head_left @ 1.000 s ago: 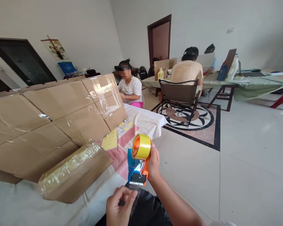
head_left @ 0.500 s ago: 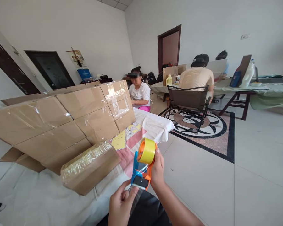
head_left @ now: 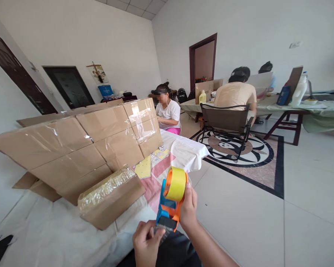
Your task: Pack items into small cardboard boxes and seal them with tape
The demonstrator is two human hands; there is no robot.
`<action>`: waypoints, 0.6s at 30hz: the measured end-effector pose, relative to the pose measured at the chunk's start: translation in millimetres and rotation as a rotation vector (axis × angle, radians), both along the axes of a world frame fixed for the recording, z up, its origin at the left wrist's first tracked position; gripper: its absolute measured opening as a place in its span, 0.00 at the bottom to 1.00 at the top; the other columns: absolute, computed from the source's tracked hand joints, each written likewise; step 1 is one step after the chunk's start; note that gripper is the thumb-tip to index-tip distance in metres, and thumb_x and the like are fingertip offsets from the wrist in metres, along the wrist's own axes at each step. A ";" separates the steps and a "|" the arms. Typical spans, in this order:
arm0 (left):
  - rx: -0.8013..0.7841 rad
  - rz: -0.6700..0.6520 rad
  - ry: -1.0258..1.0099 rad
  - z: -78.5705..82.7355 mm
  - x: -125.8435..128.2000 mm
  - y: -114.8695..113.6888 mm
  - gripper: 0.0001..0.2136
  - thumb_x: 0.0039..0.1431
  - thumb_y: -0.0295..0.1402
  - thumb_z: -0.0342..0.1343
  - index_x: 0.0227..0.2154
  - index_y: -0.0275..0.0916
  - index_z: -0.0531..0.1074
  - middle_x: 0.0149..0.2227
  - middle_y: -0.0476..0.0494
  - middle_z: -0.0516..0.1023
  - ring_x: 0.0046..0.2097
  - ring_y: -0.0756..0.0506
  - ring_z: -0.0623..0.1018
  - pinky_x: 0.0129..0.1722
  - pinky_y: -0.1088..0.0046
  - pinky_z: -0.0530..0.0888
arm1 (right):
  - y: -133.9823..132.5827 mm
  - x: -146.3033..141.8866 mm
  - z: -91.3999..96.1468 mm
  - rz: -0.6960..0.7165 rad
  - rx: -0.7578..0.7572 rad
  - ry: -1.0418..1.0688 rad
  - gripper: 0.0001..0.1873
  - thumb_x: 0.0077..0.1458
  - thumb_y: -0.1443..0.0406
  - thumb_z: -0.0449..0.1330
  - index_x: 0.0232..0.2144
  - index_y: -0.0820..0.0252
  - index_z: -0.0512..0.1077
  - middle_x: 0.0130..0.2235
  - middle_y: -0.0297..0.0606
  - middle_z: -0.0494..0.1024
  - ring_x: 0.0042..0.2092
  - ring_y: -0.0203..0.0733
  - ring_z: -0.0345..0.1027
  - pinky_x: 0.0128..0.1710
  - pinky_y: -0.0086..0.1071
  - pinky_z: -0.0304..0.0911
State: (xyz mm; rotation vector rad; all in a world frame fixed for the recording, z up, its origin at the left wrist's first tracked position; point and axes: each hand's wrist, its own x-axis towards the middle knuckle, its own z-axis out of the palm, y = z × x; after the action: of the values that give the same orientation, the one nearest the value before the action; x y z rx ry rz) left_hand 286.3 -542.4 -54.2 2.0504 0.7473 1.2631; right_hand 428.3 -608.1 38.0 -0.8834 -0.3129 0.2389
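My right hand [head_left: 189,205] is closed around the side of a blue and orange tape dispenser [head_left: 169,211], held over my lap. A yellow-looking roll of tape [head_left: 176,184] sits at its upper end. At the lower end, my left hand [head_left: 147,239] pinches a short piece of clear tape [head_left: 163,233] beside the dispenser's black part. Left of my hands, a long cardboard box [head_left: 115,198] with shiny tape across its top lies on the cloth-covered table [head_left: 122,237].
A tall wall of taped cardboard [head_left: 100,141] stands on the table behind the box. One person [head_left: 168,113] sits beyond it. Another person [head_left: 235,92] sits in a folding chair [head_left: 225,120] by a farther table, where bottles stand. Tiled floor [head_left: 239,218] lies to the right.
The view has shifted slightly, so the room appears lower and farther right. The dispenser has tilted a little in my right hand. My left hand still pinches the tape by the black part.
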 end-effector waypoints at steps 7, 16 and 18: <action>-0.017 -0.058 0.021 4.0 0.3 -5.7 0.21 0.54 0.49 0.65 0.16 0.39 0.71 0.18 0.54 0.60 0.21 0.51 0.64 0.21 0.75 0.66 | -3.6 1.1 5.3 -0.028 0.050 0.032 0.30 0.57 0.40 0.60 0.21 0.58 0.66 0.21 0.31 0.64 0.24 0.34 0.55 0.23 0.29 0.59; -0.117 -0.007 0.186 47.8 15.1 -21.6 0.16 0.49 0.43 0.66 0.15 0.41 0.71 0.14 0.55 0.59 0.22 0.50 0.62 0.25 0.73 0.61 | -6.6 10.4 15.9 -0.157 -0.017 0.137 0.22 0.57 0.46 0.59 0.28 0.57 0.68 0.25 0.31 0.70 0.28 0.37 0.65 0.28 0.30 0.64; -0.133 0.001 0.204 50.0 15.1 -22.6 0.17 0.50 0.45 0.66 0.15 0.41 0.72 0.14 0.54 0.59 0.22 0.50 0.62 0.26 0.72 0.60 | -4.6 12.1 14.4 -0.168 -0.028 0.129 0.21 0.59 0.46 0.57 0.30 0.57 0.69 0.27 0.32 0.70 0.30 0.38 0.67 0.30 0.30 0.65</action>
State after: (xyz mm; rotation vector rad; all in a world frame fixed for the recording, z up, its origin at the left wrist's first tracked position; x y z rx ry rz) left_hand 301.4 -565.0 -4.2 2.0891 0.8994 0.9865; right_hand 440.4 -612.7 52.4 -0.9120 -0.1151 0.1435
